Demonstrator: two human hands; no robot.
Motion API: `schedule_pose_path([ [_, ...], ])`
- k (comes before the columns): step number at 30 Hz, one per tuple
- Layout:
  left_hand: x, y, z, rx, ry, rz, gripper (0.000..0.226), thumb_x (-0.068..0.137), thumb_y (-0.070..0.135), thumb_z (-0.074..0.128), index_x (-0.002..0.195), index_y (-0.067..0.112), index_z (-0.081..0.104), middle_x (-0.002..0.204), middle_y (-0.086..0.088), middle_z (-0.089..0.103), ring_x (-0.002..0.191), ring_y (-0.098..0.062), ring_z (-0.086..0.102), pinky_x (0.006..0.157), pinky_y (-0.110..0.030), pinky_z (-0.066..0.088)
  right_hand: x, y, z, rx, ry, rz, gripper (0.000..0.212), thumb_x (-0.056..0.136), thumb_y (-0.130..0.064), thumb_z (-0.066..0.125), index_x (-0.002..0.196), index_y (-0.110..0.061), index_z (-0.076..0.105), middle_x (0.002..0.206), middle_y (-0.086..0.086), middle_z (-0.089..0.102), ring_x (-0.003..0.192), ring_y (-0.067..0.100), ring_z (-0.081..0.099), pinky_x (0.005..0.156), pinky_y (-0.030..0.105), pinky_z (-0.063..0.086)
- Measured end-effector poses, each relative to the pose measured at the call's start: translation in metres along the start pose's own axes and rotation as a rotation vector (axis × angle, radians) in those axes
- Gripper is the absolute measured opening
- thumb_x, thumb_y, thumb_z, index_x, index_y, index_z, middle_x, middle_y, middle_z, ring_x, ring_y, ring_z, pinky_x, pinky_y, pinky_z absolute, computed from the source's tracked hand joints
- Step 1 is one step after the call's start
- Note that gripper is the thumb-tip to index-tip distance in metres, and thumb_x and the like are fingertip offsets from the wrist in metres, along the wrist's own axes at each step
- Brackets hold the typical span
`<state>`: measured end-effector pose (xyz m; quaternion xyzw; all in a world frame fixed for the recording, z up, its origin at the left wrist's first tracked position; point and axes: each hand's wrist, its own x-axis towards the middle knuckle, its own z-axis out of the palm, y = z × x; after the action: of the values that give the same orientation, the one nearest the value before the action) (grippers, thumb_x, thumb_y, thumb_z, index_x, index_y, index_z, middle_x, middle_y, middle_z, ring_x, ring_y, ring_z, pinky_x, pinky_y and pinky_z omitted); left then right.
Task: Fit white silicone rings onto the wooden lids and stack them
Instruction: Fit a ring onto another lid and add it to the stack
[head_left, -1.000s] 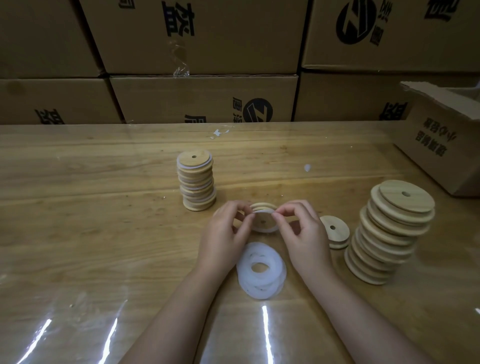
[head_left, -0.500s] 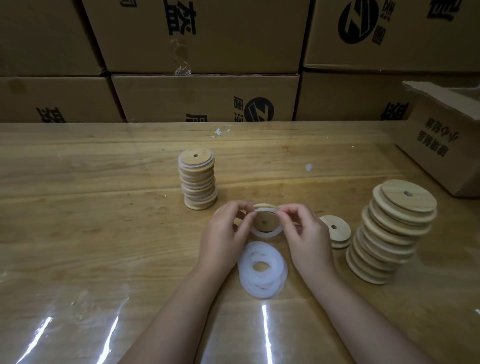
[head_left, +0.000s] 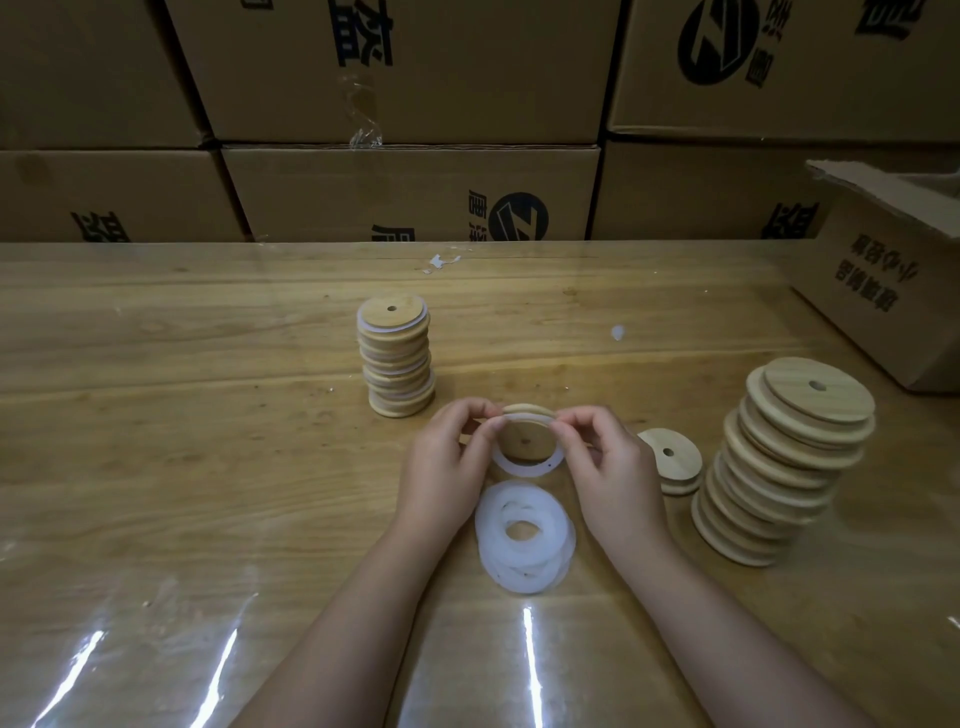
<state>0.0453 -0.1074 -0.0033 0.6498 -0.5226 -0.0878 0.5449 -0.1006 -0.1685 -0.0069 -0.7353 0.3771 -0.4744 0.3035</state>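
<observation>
Just behind the loose pile of flat white silicone rings (head_left: 524, 540) on the pale wooden table (head_left: 208, 467), both hands are up off the surface. The left hand (head_left: 441, 462) and right hand (head_left: 608, 467) pinch a round wooden lid (head_left: 524, 440) at its edges, with a thin white ring (head_left: 525, 471) partly stretched round it. Behind and left of the pile stands a stack of ringed lids (head_left: 396, 358). To the pile's right leans a taller stack of bare wooden lids (head_left: 789, 457).
</observation>
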Motion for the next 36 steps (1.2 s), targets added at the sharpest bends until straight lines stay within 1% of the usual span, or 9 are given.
schedule_pose_path([
  [4, 0.0001, -0.0001, 0.0000, 0.000, 0.006, -0.012, 0.009, 0.089, 0.016, 0.060, 0.088, 0.025, 0.061, 0.091, 0.013, 0.066, 0.079, -0.002, 0.058, 0.069, -0.030, 0.051, -0.0001, 0.0004, 0.0001, -0.004, -0.011, 0.010, 0.003, 0.089, -0.018, 0.061, 0.090, -0.016, 0.063, 0.087, -0.006, 0.066, 0.075, 0.003, 0.062, 0.064, 0.016, 0.048],
  [7, -0.0002, 0.0002, 0.0000, 0.010, 0.005, -0.012, 0.010, 0.090, 0.015, 0.060, 0.089, 0.025, 0.060, 0.090, 0.013, 0.066, 0.081, -0.003, 0.059, 0.071, -0.035, 0.053, 0.0000, 0.0009, -0.0001, -0.016, -0.016, 0.010, 0.003, 0.089, -0.018, 0.061, 0.090, -0.018, 0.063, 0.086, -0.007, 0.065, 0.075, 0.002, 0.061, 0.063, 0.014, 0.047],
  [11, -0.0002, 0.0008, -0.0002, -0.002, -0.001, -0.035, 0.009, 0.090, 0.017, 0.059, 0.089, 0.025, 0.061, 0.090, 0.011, 0.065, 0.081, -0.004, 0.060, 0.071, -0.033, 0.052, 0.0003, 0.0013, -0.0003, -0.007, -0.028, 0.024, 0.003, 0.089, -0.019, 0.060, 0.091, -0.017, 0.063, 0.087, -0.007, 0.066, 0.076, 0.003, 0.062, 0.065, 0.015, 0.048],
  [15, -0.0003, 0.0013, -0.0003, 0.003, -0.004, -0.029, 0.008, 0.089, 0.016, 0.060, 0.089, 0.024, 0.062, 0.089, 0.012, 0.065, 0.081, 0.002, 0.057, 0.072, -0.015, 0.045, 0.0012, 0.0012, 0.0001, 0.020, -0.030, 0.050, 0.002, 0.089, -0.019, 0.061, 0.089, -0.019, 0.062, 0.087, -0.006, 0.066, 0.076, 0.004, 0.063, 0.066, 0.017, 0.048],
  [17, -0.0004, 0.0016, -0.0004, 0.000, 0.000, -0.031, 0.009, 0.089, 0.016, 0.061, 0.089, 0.025, 0.062, 0.087, 0.012, 0.064, 0.079, 0.003, 0.056, 0.070, -0.012, 0.043, 0.0017, 0.0011, -0.0001, 0.035, -0.035, 0.064, 0.003, 0.089, -0.018, 0.061, 0.088, -0.021, 0.061, 0.086, -0.006, 0.067, 0.077, 0.005, 0.063, 0.066, 0.016, 0.048],
  [23, 0.0009, 0.0006, -0.0002, -0.041, 0.013, -0.107, 0.014, 0.089, 0.018, 0.060, 0.084, 0.031, 0.059, 0.081, 0.013, 0.062, 0.074, 0.000, 0.057, 0.067, -0.030, 0.051, 0.0033, 0.0015, -0.0005, 0.073, -0.056, 0.121, 0.003, 0.089, -0.020, 0.061, 0.087, -0.021, 0.062, 0.082, -0.007, 0.067, 0.076, 0.006, 0.063, 0.066, 0.018, 0.049],
  [26, 0.0020, 0.0001, -0.0004, -0.053, 0.023, -0.137, 0.016, 0.090, 0.018, 0.058, 0.082, 0.031, 0.057, 0.078, 0.012, 0.061, 0.068, -0.007, 0.058, 0.065, -0.031, 0.050, 0.0044, 0.0031, 0.0003, 0.064, -0.076, 0.153, 0.003, 0.089, -0.020, 0.062, 0.088, -0.018, 0.063, 0.082, -0.006, 0.067, 0.077, 0.006, 0.064, 0.067, 0.017, 0.049],
  [33, 0.0031, -0.0003, 0.0000, -0.044, 0.024, -0.124, 0.009, 0.092, 0.015, 0.056, 0.088, 0.022, 0.056, 0.079, 0.014, 0.059, 0.066, -0.006, 0.055, 0.064, -0.035, 0.050, 0.0040, 0.0028, 0.0000, 0.100, -0.114, 0.168, 0.009, 0.088, -0.017, 0.062, 0.084, -0.024, 0.060, 0.084, -0.008, 0.067, 0.079, 0.003, 0.065, 0.069, 0.016, 0.050],
  [36, 0.0030, -0.0010, 0.0000, -0.049, 0.024, -0.128, 0.010, 0.092, 0.015, 0.055, 0.087, 0.023, 0.055, 0.078, 0.014, 0.059, 0.064, -0.006, 0.054, 0.064, -0.035, 0.049, 0.0037, 0.0021, 0.0007, 0.099, -0.130, 0.172, 0.014, 0.087, -0.015, 0.062, 0.084, -0.027, 0.058, 0.087, -0.006, 0.067, 0.080, 0.006, 0.065, 0.071, 0.021, 0.052],
])
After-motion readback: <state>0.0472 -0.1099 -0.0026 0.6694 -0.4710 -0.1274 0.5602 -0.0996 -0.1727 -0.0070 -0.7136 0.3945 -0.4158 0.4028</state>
